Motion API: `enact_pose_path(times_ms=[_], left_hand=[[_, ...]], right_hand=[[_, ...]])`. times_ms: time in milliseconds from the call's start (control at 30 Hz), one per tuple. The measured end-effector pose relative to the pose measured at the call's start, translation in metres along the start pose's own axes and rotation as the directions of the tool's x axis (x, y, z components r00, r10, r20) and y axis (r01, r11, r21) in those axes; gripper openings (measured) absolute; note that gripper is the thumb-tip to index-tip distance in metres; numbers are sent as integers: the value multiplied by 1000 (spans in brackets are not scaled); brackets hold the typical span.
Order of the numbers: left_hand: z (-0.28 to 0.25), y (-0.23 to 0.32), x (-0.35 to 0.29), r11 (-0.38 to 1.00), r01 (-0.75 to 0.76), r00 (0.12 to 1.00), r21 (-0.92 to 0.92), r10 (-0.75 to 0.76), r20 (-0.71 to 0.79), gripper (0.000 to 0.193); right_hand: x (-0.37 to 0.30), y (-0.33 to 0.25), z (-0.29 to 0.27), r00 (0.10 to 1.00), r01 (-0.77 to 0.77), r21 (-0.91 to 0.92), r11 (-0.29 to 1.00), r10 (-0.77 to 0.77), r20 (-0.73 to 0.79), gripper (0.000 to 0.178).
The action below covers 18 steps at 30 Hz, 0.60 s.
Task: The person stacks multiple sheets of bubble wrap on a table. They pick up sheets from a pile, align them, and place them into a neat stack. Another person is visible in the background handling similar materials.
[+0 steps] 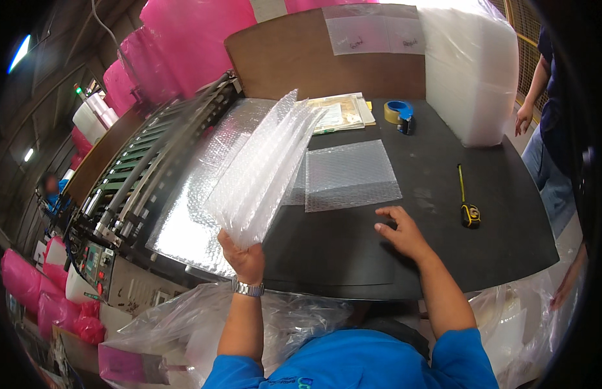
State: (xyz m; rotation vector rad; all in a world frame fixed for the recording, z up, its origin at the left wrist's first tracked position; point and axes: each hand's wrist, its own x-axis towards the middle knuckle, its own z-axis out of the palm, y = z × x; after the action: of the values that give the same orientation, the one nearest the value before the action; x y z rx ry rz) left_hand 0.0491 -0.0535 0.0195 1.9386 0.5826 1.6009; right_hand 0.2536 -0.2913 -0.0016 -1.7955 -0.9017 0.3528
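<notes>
My left hand [244, 258], with a metal watch at the wrist, grips the lower end of a stack of clear bubble wrap sheets [259, 168]. The stack tilts upward, fanning out at its top. My right hand [405, 235] hovers near the dark table with fingers apart and nothing in them. Just beyond it, a flat bubble wrap piece [353, 175] lies on the table, its left side partly behind the held stack.
A machine with rollers [136, 162] adjoins the table's left. Farther back are papers [340, 111], a blue tape dispenser [399, 115] and a tall white foam stack [473, 71]. A yellow-black tape measure [470, 215] lies at right, near a person [550, 129]. Pink bubble rolls [191, 45] stand behind.
</notes>
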Motion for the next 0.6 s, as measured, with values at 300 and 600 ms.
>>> enact_pose_path(times_ms=[300,600], left_hand=[[-6,-9,-34,982,-182,974,-51,188,127,26],[-21,-34,-51,996,-74,949,49,55,310,15]], right_hand=[[20,-90,-20,748,602,123,789,-504,-432,47],[30,-158,-63,704,688,-287,666,-709,42,11]])
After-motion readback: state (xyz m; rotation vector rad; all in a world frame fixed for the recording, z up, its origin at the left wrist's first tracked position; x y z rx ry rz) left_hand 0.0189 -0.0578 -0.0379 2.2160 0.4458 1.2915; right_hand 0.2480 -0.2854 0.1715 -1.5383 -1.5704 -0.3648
